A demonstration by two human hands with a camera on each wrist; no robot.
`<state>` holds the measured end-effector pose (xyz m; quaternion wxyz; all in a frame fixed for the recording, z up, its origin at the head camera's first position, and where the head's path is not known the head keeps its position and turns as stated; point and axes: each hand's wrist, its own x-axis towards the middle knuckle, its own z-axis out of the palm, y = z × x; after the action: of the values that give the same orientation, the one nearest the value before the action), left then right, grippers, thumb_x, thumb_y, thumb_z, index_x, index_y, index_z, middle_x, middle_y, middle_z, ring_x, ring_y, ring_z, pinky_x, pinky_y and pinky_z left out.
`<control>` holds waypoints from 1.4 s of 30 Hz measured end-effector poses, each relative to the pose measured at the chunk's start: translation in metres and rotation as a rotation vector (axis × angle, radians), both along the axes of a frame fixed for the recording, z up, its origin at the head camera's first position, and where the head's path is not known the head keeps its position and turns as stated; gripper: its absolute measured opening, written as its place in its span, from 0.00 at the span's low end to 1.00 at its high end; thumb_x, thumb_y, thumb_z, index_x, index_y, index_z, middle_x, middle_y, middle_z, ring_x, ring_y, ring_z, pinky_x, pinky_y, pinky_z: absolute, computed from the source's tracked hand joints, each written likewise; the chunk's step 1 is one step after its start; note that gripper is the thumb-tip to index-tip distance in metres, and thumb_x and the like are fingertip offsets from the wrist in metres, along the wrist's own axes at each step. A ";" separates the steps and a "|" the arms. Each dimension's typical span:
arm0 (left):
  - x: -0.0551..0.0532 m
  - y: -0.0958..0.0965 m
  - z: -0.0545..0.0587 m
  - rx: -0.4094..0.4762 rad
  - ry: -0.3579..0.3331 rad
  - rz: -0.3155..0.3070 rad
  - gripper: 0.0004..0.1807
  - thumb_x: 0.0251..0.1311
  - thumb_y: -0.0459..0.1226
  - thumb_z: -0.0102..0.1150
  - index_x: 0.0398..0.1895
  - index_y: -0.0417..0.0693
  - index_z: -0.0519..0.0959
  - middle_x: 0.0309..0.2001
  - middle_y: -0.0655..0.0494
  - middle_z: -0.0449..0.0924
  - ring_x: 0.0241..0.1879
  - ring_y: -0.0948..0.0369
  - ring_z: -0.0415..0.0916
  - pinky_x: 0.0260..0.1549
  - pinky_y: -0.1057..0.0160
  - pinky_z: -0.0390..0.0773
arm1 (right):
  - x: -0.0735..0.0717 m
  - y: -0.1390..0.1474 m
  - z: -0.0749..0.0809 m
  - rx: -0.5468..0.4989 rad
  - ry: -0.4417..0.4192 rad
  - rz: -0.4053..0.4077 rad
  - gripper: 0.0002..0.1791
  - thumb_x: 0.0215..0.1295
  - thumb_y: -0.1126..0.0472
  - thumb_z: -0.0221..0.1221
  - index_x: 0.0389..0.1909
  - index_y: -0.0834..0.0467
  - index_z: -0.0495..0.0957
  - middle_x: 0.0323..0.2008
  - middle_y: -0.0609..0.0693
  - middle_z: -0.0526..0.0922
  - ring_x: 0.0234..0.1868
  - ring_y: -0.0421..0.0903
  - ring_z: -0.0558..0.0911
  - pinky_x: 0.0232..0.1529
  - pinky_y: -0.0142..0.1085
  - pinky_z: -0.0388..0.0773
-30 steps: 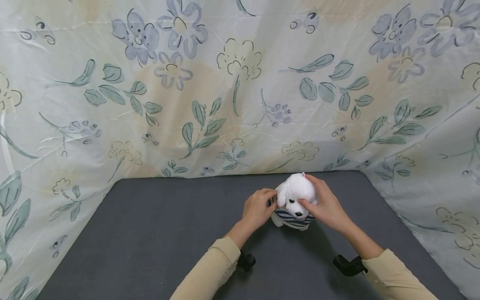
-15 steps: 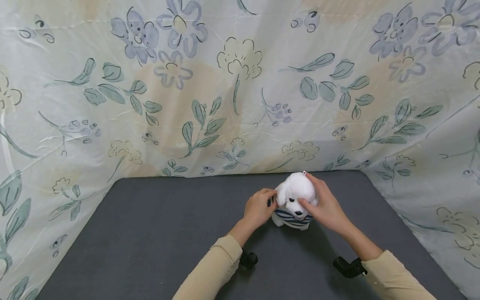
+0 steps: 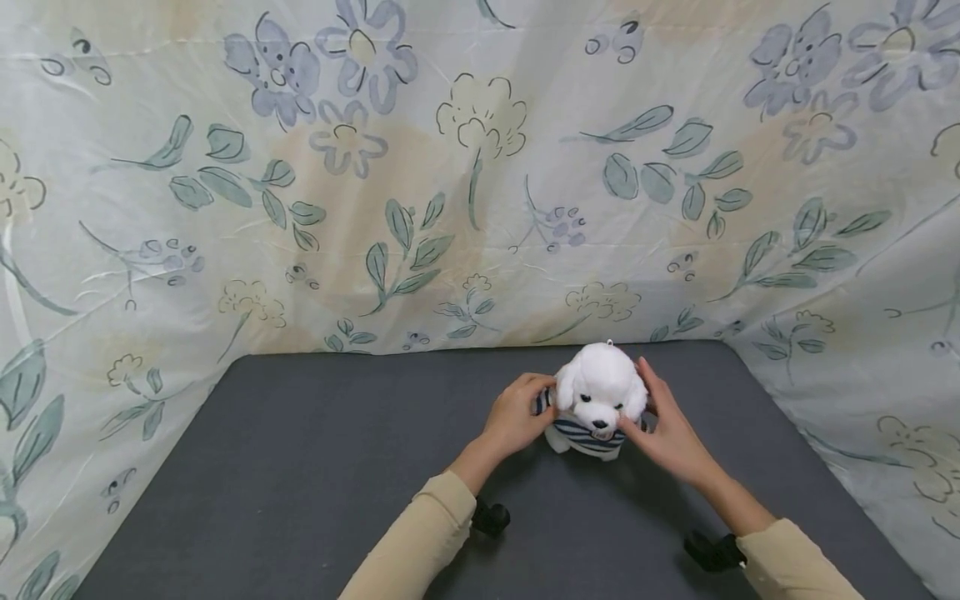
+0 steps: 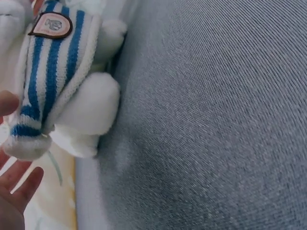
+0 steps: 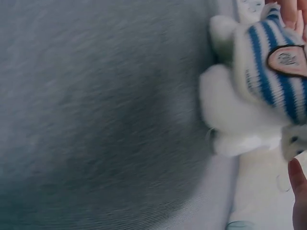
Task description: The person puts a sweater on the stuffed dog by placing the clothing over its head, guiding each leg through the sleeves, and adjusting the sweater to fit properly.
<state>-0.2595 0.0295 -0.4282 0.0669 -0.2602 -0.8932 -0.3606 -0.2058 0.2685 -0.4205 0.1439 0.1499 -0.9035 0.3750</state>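
Note:
A white plush dog (image 3: 600,379) in a blue-and-white striped knit top stands upright on the grey table, facing the head camera. My left hand (image 3: 517,414) holds its striped sleeve between thumb and fingers. In the left wrist view that sleeve (image 4: 29,124) ends in a white paw, close to my fingers (image 4: 29,187). On the other side, my right hand (image 3: 671,437) has its thumb near the dog's cheek and its fingers spread along the side. In the right wrist view a fingertip meets the other sleeve's end (image 5: 292,141). A patch (image 5: 287,59) marks the chest.
Grey fabric covers the table (image 3: 315,467). Behind it and along both sides hangs a floral curtain (image 3: 480,250), close to the dog's back. A black wrist mount (image 3: 491,518) shows under the left forearm, and another black mount (image 3: 712,552) under the right.
My right hand has come off the dog's head and face, moving right and down to its side. The face is uncovered and turned more forward. My left hand stays at the sleeve.

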 end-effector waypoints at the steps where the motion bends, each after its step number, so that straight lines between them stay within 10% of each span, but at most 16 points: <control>1: -0.001 0.000 -0.001 0.008 -0.008 -0.003 0.24 0.57 0.43 0.59 0.59 0.56 0.71 0.57 0.57 0.71 0.54 0.59 0.72 0.49 0.58 0.73 | 0.001 0.002 -0.003 0.000 0.003 0.001 0.53 0.57 0.63 0.62 0.73 0.48 0.35 0.67 0.66 0.50 0.61 0.62 0.63 0.48 0.55 0.67; 16: -0.004 0.006 -0.012 0.029 -0.167 -0.038 0.40 0.54 0.49 0.62 0.69 0.60 0.57 0.65 0.58 0.65 0.62 0.57 0.65 0.56 0.55 0.67 | -0.012 0.000 -0.039 -0.005 -0.046 0.001 0.48 0.54 0.55 0.66 0.71 0.55 0.48 0.65 0.62 0.60 0.64 0.59 0.62 0.56 0.56 0.62; 31: 0.001 0.015 -0.016 0.123 -0.150 0.068 0.31 0.52 0.49 0.64 0.61 0.61 0.69 0.55 0.57 0.76 0.52 0.56 0.75 0.48 0.56 0.74 | -0.009 -0.022 -0.037 -0.077 -0.079 -0.159 0.41 0.53 0.60 0.65 0.66 0.63 0.56 0.61 0.67 0.66 0.61 0.63 0.66 0.53 0.57 0.66; 42: 0.012 -0.002 -0.001 0.150 -0.068 0.038 0.27 0.49 0.48 0.66 0.53 0.52 0.74 0.47 0.55 0.79 0.48 0.58 0.77 0.44 0.60 0.75 | -0.002 -0.032 -0.017 -0.100 -0.009 -0.071 0.41 0.54 0.58 0.65 0.67 0.57 0.57 0.62 0.60 0.65 0.61 0.58 0.66 0.54 0.56 0.65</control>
<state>-0.2470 0.0270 -0.4293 0.0625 -0.2252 -0.8702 -0.4338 -0.2079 0.2363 -0.4373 0.1602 0.1088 -0.8889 0.4151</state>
